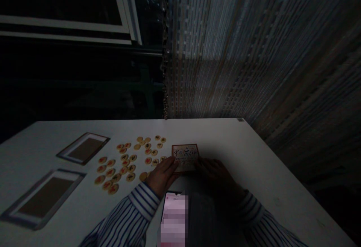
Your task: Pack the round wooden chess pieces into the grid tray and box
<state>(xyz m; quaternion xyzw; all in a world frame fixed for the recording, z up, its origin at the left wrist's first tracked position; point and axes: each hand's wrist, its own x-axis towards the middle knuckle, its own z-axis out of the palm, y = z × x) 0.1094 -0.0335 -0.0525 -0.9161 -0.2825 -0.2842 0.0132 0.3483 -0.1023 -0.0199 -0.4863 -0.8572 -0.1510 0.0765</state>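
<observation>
A small flat Chinese chess box with a red-brown border and dark lettering lies in front of me on the table. My left hand holds its left near corner, fingers closed against the edge. At the right side, my right hand grips the other near corner; its fingers are dim in shadow. Many round wooden Chinese chess pieces with red or black characters lie scattered left of the box. Some show a plain face. A few of them are partly hidden behind my left hand.
Two flat rectangular frame-like trays with brown middles lie on the left of the white table. A phone with a lit screen is between my forearms. A string curtain hangs behind the table's far edge.
</observation>
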